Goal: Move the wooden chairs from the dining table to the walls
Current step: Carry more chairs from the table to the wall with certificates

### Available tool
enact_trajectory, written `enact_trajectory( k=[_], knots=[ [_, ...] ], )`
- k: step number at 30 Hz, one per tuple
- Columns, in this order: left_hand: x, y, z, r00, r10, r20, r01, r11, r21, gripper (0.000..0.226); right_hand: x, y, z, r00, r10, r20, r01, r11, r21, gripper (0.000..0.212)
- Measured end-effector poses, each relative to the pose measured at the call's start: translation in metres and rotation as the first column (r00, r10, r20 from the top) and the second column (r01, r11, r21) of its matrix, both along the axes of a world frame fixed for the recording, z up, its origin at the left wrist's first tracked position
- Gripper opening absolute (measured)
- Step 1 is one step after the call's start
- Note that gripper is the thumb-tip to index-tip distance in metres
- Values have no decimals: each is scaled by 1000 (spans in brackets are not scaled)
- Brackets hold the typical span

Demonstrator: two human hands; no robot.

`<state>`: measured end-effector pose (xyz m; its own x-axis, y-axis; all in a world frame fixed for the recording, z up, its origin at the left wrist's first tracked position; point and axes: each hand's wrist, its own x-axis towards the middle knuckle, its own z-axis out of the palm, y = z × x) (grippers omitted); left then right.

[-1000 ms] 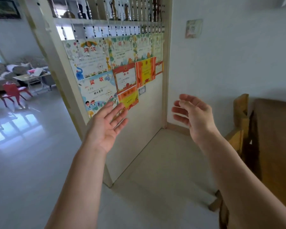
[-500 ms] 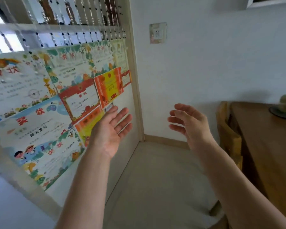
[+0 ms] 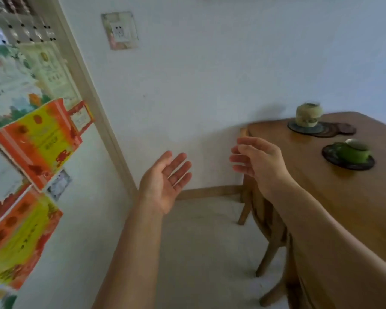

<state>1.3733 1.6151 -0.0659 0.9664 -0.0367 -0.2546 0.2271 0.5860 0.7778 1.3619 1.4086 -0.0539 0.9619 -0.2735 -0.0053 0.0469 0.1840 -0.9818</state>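
Observation:
A wooden chair (image 3: 269, 221) is tucked against the near-left edge of the wooden dining table (image 3: 343, 197); only its back and legs show, partly behind my right arm. My left hand (image 3: 164, 181) is held out in the air, palm up, fingers straight, holding nothing. My right hand (image 3: 257, 161) hovers with relaxed fingers just left of the table's corner, above the chair's back, and touches nothing.
A partition covered with colourful certificates (image 3: 34, 148) stands at the left. A white wall with a socket (image 3: 120, 31) is ahead. On the table sit a small jar (image 3: 309, 114) on coasters and a green cup (image 3: 354, 150) on a dark saucer. Pale floor (image 3: 201, 241) lies between partition and chair.
The view has swung right: the partition slid to the left and the table with its jar and cup came into sight. Both hands stayed raised and empty, now closer to the table's corner.

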Motion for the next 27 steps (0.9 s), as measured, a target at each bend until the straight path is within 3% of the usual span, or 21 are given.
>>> enact_trajectory(
  k=[11,17,22,27],
  knots=[
    [153,-22,-5,953,-298,-50,301,951,68,29,109,9,-4,966,-246,-72,242,968,-59,18],
    [203,-60,-37,898,-407,-168,421,905,59,30,141,-33,-31,913,-372,-165,350,925,-146,12],
    [237,-101,-64,852,-451,-267,477,878,40,34,168,-81,-65,858,-414,-306,363,908,-210,11],
    [270,-151,-85,822,-455,-342,517,848,116,28,200,-124,-95,814,-410,-412,305,904,-299,13]
  ],
)
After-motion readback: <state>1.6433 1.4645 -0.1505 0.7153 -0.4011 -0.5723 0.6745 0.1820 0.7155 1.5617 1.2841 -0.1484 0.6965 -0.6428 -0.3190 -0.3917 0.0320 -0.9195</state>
